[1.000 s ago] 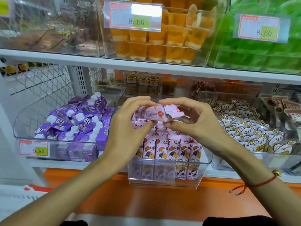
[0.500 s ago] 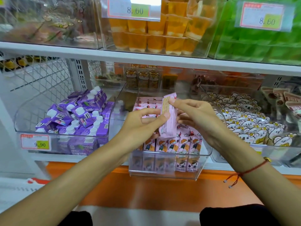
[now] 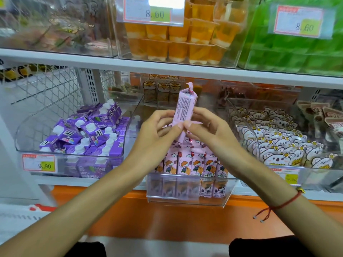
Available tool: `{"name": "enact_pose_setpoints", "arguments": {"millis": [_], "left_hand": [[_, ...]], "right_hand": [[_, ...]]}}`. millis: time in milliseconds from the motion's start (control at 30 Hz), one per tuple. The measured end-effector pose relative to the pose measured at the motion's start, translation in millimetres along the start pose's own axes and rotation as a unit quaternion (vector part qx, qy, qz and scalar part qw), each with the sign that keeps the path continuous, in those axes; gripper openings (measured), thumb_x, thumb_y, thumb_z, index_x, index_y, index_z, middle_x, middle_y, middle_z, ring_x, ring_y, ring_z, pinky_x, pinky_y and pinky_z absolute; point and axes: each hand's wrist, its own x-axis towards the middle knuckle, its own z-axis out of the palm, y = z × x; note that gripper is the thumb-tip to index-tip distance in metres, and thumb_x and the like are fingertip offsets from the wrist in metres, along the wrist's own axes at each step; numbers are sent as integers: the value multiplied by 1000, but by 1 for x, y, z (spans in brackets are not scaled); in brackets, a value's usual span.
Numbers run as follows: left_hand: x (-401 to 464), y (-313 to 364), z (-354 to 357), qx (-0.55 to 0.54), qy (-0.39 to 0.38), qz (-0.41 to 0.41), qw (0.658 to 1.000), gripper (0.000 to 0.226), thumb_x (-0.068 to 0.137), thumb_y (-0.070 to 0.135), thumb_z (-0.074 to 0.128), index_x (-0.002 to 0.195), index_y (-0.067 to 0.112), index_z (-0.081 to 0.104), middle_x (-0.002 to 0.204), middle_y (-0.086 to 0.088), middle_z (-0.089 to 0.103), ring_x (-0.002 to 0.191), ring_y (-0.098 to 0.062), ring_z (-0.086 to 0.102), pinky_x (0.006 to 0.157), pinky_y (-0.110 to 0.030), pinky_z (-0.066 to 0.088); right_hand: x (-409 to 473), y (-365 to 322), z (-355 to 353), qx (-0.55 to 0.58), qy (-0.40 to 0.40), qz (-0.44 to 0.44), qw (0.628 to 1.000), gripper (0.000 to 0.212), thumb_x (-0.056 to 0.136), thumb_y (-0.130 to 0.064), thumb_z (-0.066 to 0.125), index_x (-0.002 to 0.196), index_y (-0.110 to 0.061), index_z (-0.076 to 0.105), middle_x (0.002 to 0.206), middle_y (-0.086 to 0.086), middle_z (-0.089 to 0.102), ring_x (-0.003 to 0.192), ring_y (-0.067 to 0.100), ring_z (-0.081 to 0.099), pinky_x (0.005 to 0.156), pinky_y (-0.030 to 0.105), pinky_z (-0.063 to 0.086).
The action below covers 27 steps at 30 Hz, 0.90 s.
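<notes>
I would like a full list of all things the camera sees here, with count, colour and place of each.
held packet: one, pink, upright above the middle bin
stocked packets: many, pink, standing in the middle bin
middle bin: one, clear, lower shelf
cartons: many, purple with white caps, left bin
bear packets: many, white, right bin
jelly cups: many, orange, upper shelf, middle
green packs: uncountable, green, upper shelf, right
price tags: at least four, red-edged, bin fronts
bracelet: one, red, right wrist
left hand: one, pinching the held packet
right hand: one, pinching the held packet
</notes>
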Motion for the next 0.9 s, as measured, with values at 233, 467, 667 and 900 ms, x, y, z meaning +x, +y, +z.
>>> {"name": "enact_pose_setpoints", "arguments": {"millis": [233, 467, 667, 900], "left_hand": [[-3, 11, 1, 40, 59, 93, 993, 40, 89, 30, 64, 127, 26, 54, 116, 11, 62, 96, 4, 61, 76, -6, 45], [6, 8, -13, 40, 143, 147, 978, 26, 89, 16, 66, 114, 11, 59, 102, 8, 69, 90, 3, 66, 74, -7, 47], [19, -15, -40, 81, 140, 175, 971, 42, 93, 9, 59, 126, 32, 45, 107, 40, 57, 101, 5, 64, 83, -10, 49], [39, -46, -52, 163, 70, 151, 973, 36, 92, 11, 61, 115, 36, 50, 102, 18, 65, 99, -2, 65, 90, -30, 53]], "right_hand": [[0, -1, 10, -113, 68, -123, 984, 33, 93, -16, 59, 123, -28, 52, 114, -5, 60, 105, 11, 59, 91, 25, 49], [12, -2, 14, -160, 84, -159, 971, 48, 87, -19, 69, 131, -23, 52, 107, -1, 60, 101, 10, 58, 90, 23, 47], [33, 24, 11, -206, 52, -5, 977, 39, 92, -14, 59, 130, -13, 49, 102, -2, 60, 96, 13, 58, 86, 29, 50], [36, 48, 29, -379, -79, -70, 919, 36, 97, -28, 50, 132, -19, 51, 102, -3, 56, 97, 19, 54, 71, 18, 36]]}}
